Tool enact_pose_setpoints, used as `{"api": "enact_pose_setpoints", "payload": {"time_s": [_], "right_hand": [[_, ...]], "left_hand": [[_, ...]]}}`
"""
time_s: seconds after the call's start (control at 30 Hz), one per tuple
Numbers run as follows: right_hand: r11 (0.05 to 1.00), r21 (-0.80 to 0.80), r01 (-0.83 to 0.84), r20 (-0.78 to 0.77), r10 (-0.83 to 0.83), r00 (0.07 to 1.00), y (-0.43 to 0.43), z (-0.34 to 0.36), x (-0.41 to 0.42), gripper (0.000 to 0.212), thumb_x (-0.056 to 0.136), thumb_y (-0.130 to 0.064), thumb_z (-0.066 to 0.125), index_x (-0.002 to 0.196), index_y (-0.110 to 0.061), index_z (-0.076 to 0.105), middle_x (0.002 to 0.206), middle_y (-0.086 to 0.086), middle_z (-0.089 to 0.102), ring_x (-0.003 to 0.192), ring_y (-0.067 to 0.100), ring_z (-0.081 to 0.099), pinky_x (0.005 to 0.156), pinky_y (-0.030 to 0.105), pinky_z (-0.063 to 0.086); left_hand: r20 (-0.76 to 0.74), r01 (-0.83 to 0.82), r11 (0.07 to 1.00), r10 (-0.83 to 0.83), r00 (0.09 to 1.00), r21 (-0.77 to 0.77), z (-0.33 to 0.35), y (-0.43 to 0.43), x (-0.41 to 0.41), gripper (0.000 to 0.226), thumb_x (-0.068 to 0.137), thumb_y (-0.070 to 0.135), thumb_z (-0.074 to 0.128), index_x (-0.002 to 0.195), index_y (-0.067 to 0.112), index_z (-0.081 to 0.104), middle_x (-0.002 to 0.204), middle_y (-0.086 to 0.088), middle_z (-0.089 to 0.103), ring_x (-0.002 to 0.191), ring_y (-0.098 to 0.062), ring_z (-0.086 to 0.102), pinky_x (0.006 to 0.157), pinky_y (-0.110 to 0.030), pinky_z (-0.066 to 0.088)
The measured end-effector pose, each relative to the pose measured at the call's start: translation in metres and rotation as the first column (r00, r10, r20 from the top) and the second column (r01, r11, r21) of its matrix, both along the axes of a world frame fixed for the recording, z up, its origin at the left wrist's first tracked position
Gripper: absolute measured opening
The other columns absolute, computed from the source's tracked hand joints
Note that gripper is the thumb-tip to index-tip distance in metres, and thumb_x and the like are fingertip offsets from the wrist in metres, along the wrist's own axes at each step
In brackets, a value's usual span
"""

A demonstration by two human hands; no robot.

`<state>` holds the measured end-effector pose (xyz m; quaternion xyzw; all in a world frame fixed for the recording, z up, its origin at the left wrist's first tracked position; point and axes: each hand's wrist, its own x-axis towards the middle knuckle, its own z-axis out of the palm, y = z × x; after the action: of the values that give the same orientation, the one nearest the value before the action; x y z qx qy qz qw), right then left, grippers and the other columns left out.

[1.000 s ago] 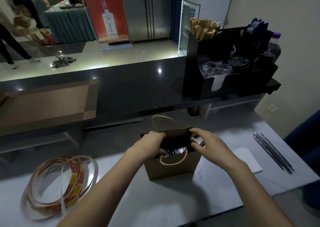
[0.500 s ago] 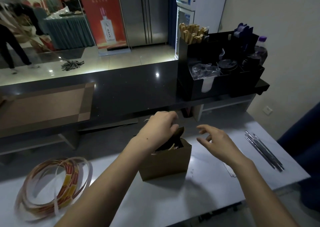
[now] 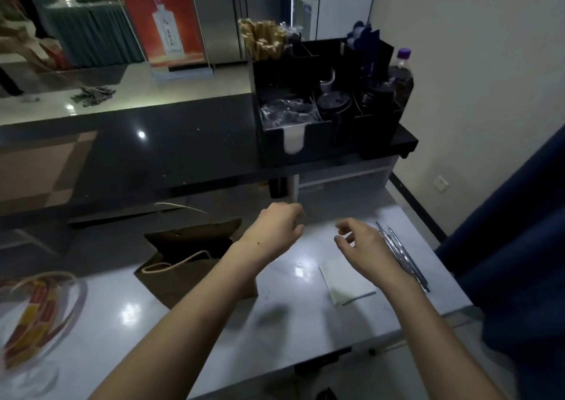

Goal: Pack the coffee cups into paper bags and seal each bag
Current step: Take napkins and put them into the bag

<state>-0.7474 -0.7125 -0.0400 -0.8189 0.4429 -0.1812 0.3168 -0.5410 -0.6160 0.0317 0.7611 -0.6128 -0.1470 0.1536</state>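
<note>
While both hands hover above the pale counter [image 3: 305, 314], neither grips anything: the left hand [image 3: 275, 231] has its fingers loosely curled with nothing showing in them, and the right hand [image 3: 363, 247] is relaxed, fingers slightly spread. To their left the brown paper bag [image 3: 183, 280] stands on the counter, mouth open, its inside too dark to make out any cups, one twine handle [image 3: 174, 262] draped over its front. Tape rolls [image 3: 39, 308] lie far left; a white notepad [image 3: 348, 280] and thin metal rods [image 3: 403, 259] lie by the right hand.
</note>
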Motion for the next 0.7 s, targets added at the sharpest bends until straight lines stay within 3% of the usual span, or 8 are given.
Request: {"api": "enact_pose_setpoints", "payload": {"time_s": [0.2, 0.3, 0.43, 0.7], "right_hand": [[0.998, 0.059, 0.002, -0.072, 0.002, 0.997, -0.027, -0.040, -0.042, 0.026, 0.100, -0.022, 0.063, 0.125, -0.016, 0.066, 0.112, -0.004, 0.066, 0.094, 0.013, 0.065, 0.091, 0.032, 0.051], [0.997, 0.075, -0.027, -0.107, 0.035, 0.994, -0.034, -0.061, -0.058, 0.026, 0.099, -0.020, 0.064, 0.124, -0.014, 0.067, 0.113, -0.001, 0.068, 0.093, 0.014, 0.065, 0.088, 0.027, 0.048], [0.995, 0.099, -0.033, -0.128, 0.045, 0.991, -0.042, -0.088, -0.072, 0.025, 0.095, -0.014, 0.068, 0.119, -0.011, 0.070, 0.106, -0.002, 0.067, 0.086, 0.016, 0.064, 0.092, 0.038, 0.054], [0.986, 0.164, 0.013, -0.185, 0.018, 0.983, -0.043, -0.131, -0.091, 0.029, 0.095, -0.016, 0.067, 0.123, -0.009, 0.068, 0.112, 0.003, 0.063, 0.088, 0.013, 0.058, 0.081, 0.024, 0.042]], "left_hand": [[-0.040, -0.058, 0.994, 0.062, 0.997, 0.096, -0.065, -0.024, -0.044, 0.032, 0.101, 0.020, 0.056, 0.132, 0.015, 0.063, 0.120, -0.004, 0.069, 0.114, -0.026, 0.063, 0.088, -0.032, 0.044], [-0.066, -0.083, 0.987, 0.093, 0.993, 0.139, -0.096, -0.029, -0.059, 0.032, 0.099, 0.019, 0.056, 0.130, 0.015, 0.064, 0.117, -0.005, 0.070, 0.112, -0.025, 0.063, 0.085, -0.030, 0.043], [-0.094, -0.120, 0.976, 0.139, 0.986, 0.182, -0.125, -0.032, -0.074, 0.032, 0.098, 0.018, 0.056, 0.128, 0.014, 0.064, 0.114, -0.004, 0.072, 0.111, -0.025, 0.063, 0.084, -0.030, 0.042], [-0.181, -0.267, 0.923, 0.323, 0.929, 0.277, -0.176, -0.023, -0.096, 0.027, 0.097, 0.018, 0.059, 0.120, 0.011, 0.069, 0.109, -0.004, 0.074, 0.106, -0.025, 0.066, 0.088, -0.032, 0.049]]}}
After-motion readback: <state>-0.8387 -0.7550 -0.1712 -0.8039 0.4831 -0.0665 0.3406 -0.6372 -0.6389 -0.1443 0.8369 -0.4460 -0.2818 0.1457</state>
